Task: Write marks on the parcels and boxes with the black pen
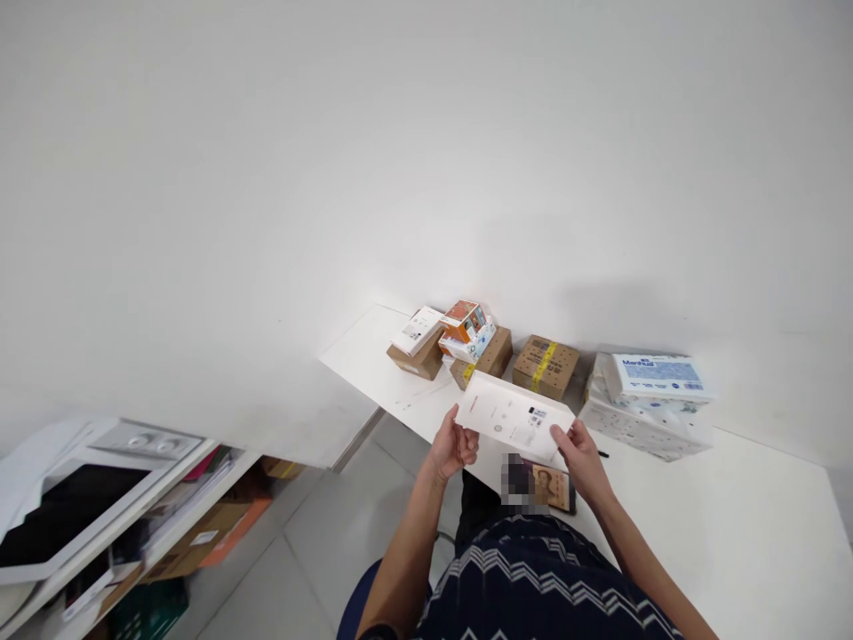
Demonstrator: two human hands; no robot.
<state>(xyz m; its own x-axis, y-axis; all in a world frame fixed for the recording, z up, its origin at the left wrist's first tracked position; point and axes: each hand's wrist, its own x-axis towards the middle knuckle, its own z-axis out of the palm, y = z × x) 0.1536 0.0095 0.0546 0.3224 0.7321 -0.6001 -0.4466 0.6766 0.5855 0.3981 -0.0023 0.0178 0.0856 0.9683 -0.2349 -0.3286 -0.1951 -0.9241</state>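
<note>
A flat white box (497,407) with printed text, small labels and a dark square code is held up above the white table. On its left end my left hand (453,447) is closed, fingers curled at the edge. My right hand (577,449) grips the lower right corner, with the thumb lying on the printed face. Below the box, a picture card (554,486) or cover with a brown and tan design lies near the table's front edge, partly blurred out. The tip of a black pen (603,454) shows just right of my right hand.
Along the wall on the white table (753,524) stand brown cartons (546,364), a small orange box (463,322), another white box (418,330) and tissue packs (657,376). At lower left, a shelf unit (179,498) holds papers, a black-screened device (73,516) and cardboard.
</note>
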